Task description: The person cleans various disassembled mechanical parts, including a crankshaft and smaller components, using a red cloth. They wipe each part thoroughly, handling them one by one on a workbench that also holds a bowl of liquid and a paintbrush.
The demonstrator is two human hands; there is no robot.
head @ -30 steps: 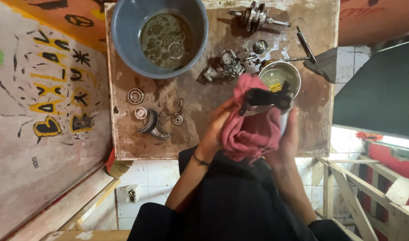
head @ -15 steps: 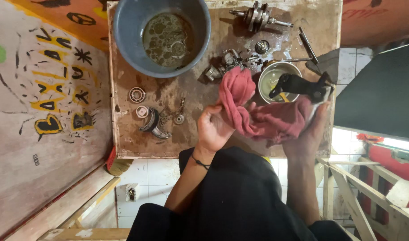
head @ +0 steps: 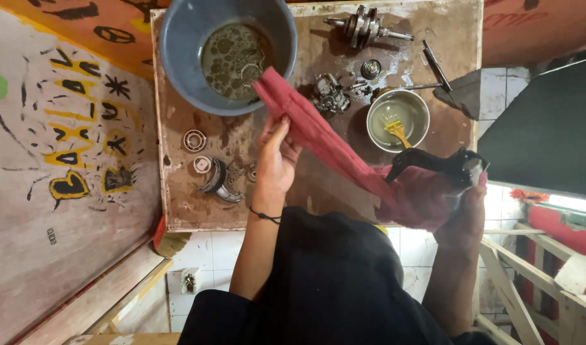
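A red rag (head: 331,144) stretches diagonally over the stained brown table (head: 325,191). My left hand (head: 275,160) grips its upper part, with the rag's end hanging by the blue basin (head: 178,51). My right hand (head: 465,207), at the table's right edge, holds a black metal part (head: 433,163) wrapped below in the rag's other end.
The basin holds murky oily liquid and a ring. A small metal bowl (head: 414,105) holds a yellow brush (head: 395,131). A crankshaft (head: 366,25), a carburettor-like part (head: 328,96), bearings (head: 194,139), a chain and a long tool (head: 436,64) lie on the table. White tiles show below.
My hands moved apart: the left pulled the rag up and left toward the basin, stretching it out, while the right carried the black part right and down past the table edge.
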